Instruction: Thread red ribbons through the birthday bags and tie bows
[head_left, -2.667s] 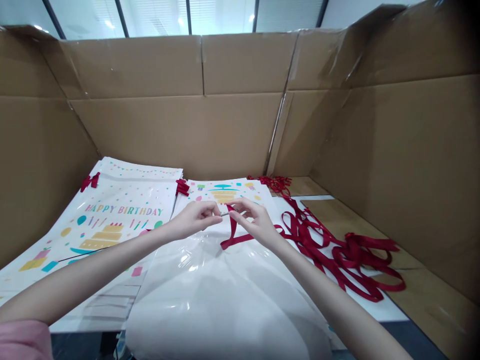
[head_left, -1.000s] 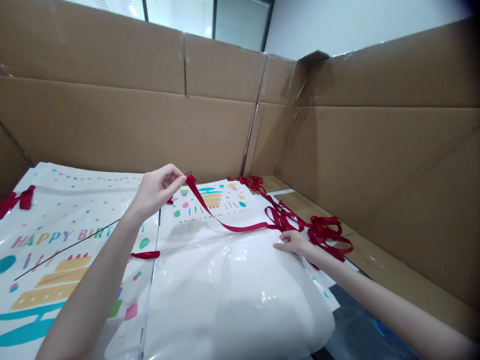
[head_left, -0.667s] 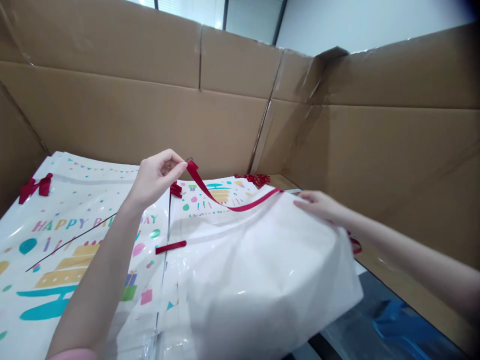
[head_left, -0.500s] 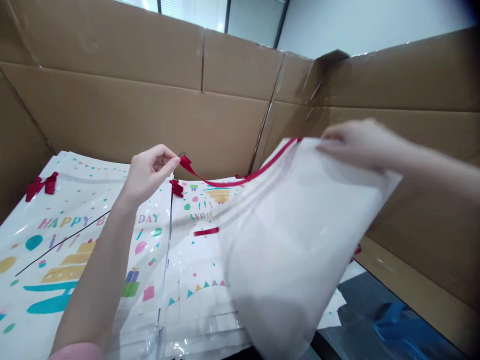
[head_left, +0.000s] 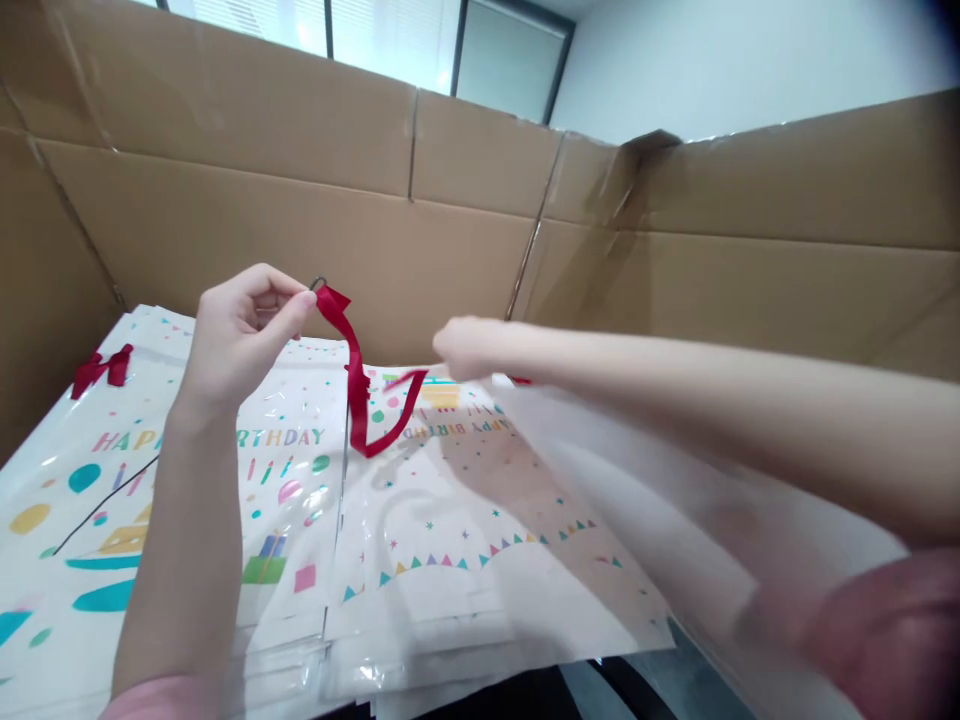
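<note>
Above the right-hand printed sheets (head_left: pixel 480 490), red ribbon (head_left: pixel 359 415) is held up, one end at the fingertips of the left hand (head_left: pixel 244 335). Left finger and thumb pinched together on a dark wire loop (head_left: pixel 319 282); ribbon hung right beside it.

Changes noted: plain white sheet (head_left: pixel 630 490) has been swung further right and is now seen under the right arm; bunting print beneath thus more fully uncovered. Ribbon, earlier drawn across toward the sheet, now sagged in a slack bend.

Right hand (head_left: pixel 469 350) blurred, fingers curled; whether anything is gripped cannot be told.

Around: left-hand birthday sheets (head_left: pixel 300 465), red bows (head_left: pixel 118 366) near their top corner; thin black line (head_left: pixel 106 507) seen across the print. Reach bounded by cardboard walls (head_left: pixel 300 230); ribbon's far end and part of the print obscured by the right forearm.
</note>
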